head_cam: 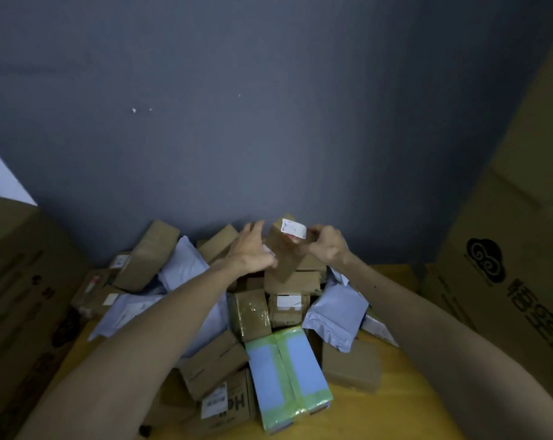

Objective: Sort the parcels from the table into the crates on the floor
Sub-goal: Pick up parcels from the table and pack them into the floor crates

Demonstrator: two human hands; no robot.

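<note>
A brown box [283, 258] with a white label [294, 229] stands upright above the heap of parcels [253, 315] at the far edge of the yellow table [395, 395], the right hand [326, 246] pinching its top and the left hand [253, 249] laid against its left side, fingers spread.

Parcels heaped on the yellow worktop [380, 414]
A tall brown carton [284, 258] with a white label is upright at the heap's top, between the left hand [253, 249] and right hand [326, 246]. Below it lie brown boxes [214, 366], grey mailer bags [335, 315] and a green-edged blue pack [287, 373].
</note>
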